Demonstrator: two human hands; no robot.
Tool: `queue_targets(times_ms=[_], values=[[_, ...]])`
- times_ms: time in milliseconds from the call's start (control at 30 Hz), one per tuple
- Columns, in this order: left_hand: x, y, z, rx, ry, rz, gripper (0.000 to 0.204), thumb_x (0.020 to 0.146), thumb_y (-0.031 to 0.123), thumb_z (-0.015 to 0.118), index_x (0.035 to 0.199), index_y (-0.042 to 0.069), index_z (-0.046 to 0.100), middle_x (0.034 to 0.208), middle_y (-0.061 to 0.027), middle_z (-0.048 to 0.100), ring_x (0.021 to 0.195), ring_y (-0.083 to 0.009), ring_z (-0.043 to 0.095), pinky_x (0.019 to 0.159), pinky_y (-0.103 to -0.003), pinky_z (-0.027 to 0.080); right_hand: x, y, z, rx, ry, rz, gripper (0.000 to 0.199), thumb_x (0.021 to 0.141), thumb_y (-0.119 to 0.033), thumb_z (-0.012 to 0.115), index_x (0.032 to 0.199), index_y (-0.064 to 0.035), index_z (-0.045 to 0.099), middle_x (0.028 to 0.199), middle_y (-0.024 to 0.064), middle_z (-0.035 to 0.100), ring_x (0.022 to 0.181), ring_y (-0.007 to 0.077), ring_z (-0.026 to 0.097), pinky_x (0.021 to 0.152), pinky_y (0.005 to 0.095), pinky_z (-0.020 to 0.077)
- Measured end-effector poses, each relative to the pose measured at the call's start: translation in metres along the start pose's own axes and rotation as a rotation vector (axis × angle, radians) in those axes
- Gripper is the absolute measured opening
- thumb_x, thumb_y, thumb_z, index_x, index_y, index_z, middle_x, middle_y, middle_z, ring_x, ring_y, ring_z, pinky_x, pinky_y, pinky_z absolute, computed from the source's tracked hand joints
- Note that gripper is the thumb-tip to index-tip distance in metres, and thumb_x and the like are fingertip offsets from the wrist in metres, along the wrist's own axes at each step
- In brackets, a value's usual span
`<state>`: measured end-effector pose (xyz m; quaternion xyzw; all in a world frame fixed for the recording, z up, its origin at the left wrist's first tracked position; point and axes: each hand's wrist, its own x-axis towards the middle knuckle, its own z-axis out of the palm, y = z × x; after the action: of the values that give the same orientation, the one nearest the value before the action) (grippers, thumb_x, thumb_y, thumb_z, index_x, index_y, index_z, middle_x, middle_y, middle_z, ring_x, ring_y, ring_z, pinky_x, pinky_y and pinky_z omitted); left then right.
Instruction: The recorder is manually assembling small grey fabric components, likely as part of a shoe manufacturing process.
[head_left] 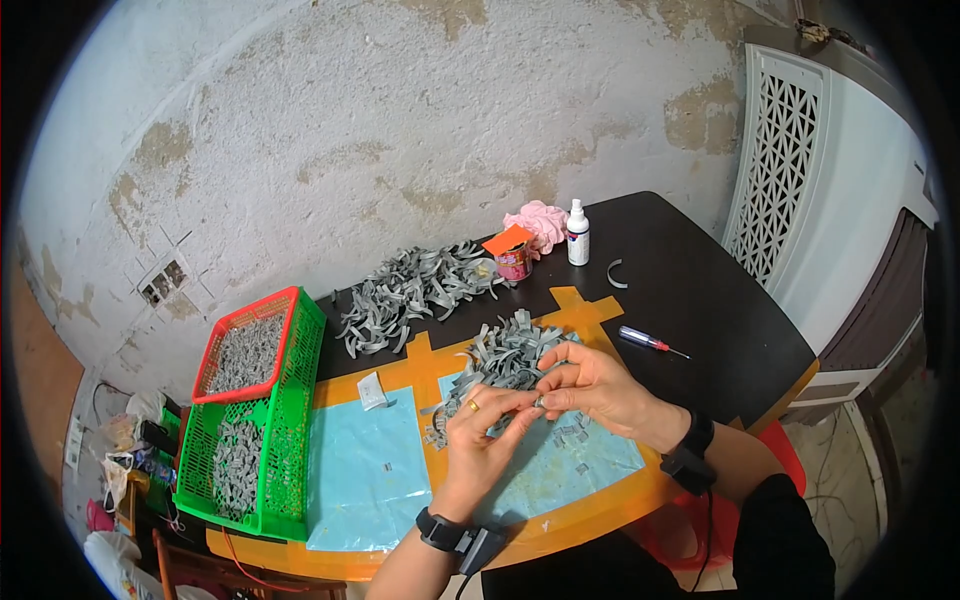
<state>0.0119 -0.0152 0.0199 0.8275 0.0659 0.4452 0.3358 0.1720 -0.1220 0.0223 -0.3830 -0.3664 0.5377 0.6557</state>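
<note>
Over the near half of the table, my left hand [485,425] and my right hand [595,388] meet fingertip to fingertip. Both pinch a small grey piece [540,402], mostly hidden by the fingers, so its exact kind does not show. Just behind them lies a heap of grey curved strips [510,350]. Several small grey pieces [572,432] are scattered on the light blue sheet [590,470] below my right hand. A ring is on a left finger, and each wrist wears a black strapped device.
A larger strip pile [415,295] lies near the wall. At left, a red basket [293,330] rests on a green basket [272,480]; both hold small grey pieces. Also on the table are a screwdriver [645,339], white bottle [578,238], tin [514,264], pink cloth [540,224] and single strip [614,275].
</note>
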Motion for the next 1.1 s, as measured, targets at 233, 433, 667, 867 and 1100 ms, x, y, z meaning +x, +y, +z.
queue_targets(times_ms=[233,433,667,867,1100], values=[[0.000,0.005,0.001,-0.049,0.000,-0.062,0.019,0.071,-0.004,0.074,0.087,0.003,0.068,0.080,-0.0052,0.066,0.072,-0.0161,0.059,0.068,-0.028,0.045,-0.001,-0.004,0.000,-0.033,-0.022,-0.016,0.040,0.083,-0.002,0.065,0.117,-0.0014,0.043,0.097,0.0086,0.061,0.084,0.0147,0.062,0.077,0.0268,0.0497],[0.001,0.000,-0.002,-0.059,-0.009,-0.017,0.017,0.070,-0.003,0.074,0.085,0.003,0.068,0.079,-0.0050,0.066,0.072,-0.0162,0.059,0.069,-0.028,0.045,-0.001,-0.003,0.002,-0.049,-0.032,-0.029,0.037,0.083,-0.001,0.063,0.115,-0.0015,0.044,0.096,0.0080,0.060,0.083,0.0144,0.061,0.076,0.0269,0.0491],[-0.002,-0.003,-0.001,-0.118,-0.005,-0.061,0.018,0.069,0.002,0.076,0.086,0.005,0.071,0.082,-0.0046,0.066,0.074,-0.0174,0.058,0.068,-0.028,0.045,0.000,0.004,0.005,-0.018,-0.060,-0.051,0.031,0.084,0.000,0.061,0.111,-0.0025,0.044,0.097,0.0072,0.059,0.084,0.0136,0.059,0.076,0.0268,0.0480],[-0.003,-0.007,-0.001,-0.156,-0.010,-0.086,0.019,0.068,0.003,0.077,0.086,0.006,0.071,0.080,-0.0032,0.064,0.075,-0.0160,0.056,0.068,-0.028,0.044,-0.002,0.010,0.008,-0.034,-0.084,-0.114,0.023,0.088,-0.003,0.058,0.107,-0.0030,0.044,0.098,0.0071,0.058,0.088,0.0121,0.057,0.079,0.0262,0.0469],[-0.004,-0.009,0.001,-0.229,-0.007,-0.128,0.017,0.069,0.002,0.077,0.085,0.005,0.070,0.081,-0.0029,0.064,0.074,-0.0148,0.055,0.068,-0.027,0.044,-0.002,0.010,0.012,-0.085,-0.069,-0.135,0.020,0.086,0.000,0.056,0.102,-0.0034,0.044,0.099,0.0089,0.058,0.087,0.0128,0.056,0.079,0.0279,0.0464]])
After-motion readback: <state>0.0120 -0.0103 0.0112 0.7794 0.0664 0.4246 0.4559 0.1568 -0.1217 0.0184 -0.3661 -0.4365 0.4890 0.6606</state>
